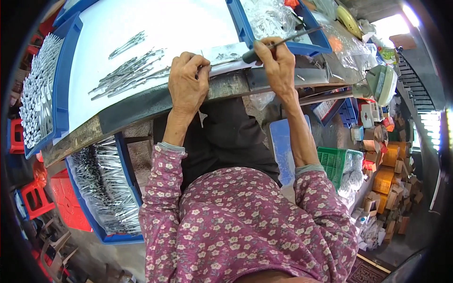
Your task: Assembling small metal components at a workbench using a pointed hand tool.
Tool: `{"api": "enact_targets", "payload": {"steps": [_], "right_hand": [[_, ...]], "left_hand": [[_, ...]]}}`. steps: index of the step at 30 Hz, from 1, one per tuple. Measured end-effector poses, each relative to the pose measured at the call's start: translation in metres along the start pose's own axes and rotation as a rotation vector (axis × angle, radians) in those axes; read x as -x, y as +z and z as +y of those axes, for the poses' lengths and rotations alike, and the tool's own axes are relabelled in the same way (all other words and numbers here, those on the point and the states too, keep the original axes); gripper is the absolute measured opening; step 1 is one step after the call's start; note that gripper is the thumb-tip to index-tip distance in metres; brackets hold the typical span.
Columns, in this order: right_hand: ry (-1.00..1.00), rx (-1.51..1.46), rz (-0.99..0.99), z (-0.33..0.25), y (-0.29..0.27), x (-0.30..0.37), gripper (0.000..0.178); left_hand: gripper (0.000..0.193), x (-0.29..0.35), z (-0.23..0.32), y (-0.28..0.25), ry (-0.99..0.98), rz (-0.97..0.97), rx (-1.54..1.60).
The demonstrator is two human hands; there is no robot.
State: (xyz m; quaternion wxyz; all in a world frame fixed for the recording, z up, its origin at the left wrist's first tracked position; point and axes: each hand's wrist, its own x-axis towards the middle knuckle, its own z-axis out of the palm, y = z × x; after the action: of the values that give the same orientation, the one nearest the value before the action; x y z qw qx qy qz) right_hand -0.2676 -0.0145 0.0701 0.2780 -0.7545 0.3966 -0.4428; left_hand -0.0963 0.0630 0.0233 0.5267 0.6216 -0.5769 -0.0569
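Over the front edge of the white-covered worktable (188, 23), my left hand (188, 78) is closed, thumb and fingertips pinched together. A thin metal rod (226, 63) runs out from its fingertips toward the right; the gripped part is hidden. My right hand (278, 66) wraps round a screwdriver-like tool (250, 56); its dark handle points left and its long thin shaft slants up to the right. Left of my left hand lies a loose pile of thin grey metal rods (127, 75), with a smaller bunch (127, 45) behind it. A flat metal plate (229, 53) lies between my hands.
A blue tray (61, 85) of silvery rods stands at the left. Another blue tray (315, 47) with clear bags sits at the back right. Below the table is a blue bin (120, 239) of metal pieces. Red stools (35, 200), a green crate (332, 165) and cartons (391, 155) surround me.
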Motion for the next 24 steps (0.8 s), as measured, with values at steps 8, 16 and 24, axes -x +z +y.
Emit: {"api": "enact_targets", "payload": {"steps": [8, 16, 24], "right_hand": [[-0.002, 0.214, 0.085, 0.007, -0.042, 0.004, 0.023], [-0.198, 0.54, -0.058, 0.024, -0.055, -0.055, 0.018], [-0.054, 0.788, -0.24, 0.05, -0.033, -0.092, 0.022]], "left_hand": [[0.009, -0.009, 0.008, 0.002, 0.116, -0.061, -0.146], [0.012, -0.009, 0.008, 0.016, 0.213, -0.09, -0.206], [0.01, -0.01, 0.016, 0.003, 0.158, -0.026, -0.049]]}}
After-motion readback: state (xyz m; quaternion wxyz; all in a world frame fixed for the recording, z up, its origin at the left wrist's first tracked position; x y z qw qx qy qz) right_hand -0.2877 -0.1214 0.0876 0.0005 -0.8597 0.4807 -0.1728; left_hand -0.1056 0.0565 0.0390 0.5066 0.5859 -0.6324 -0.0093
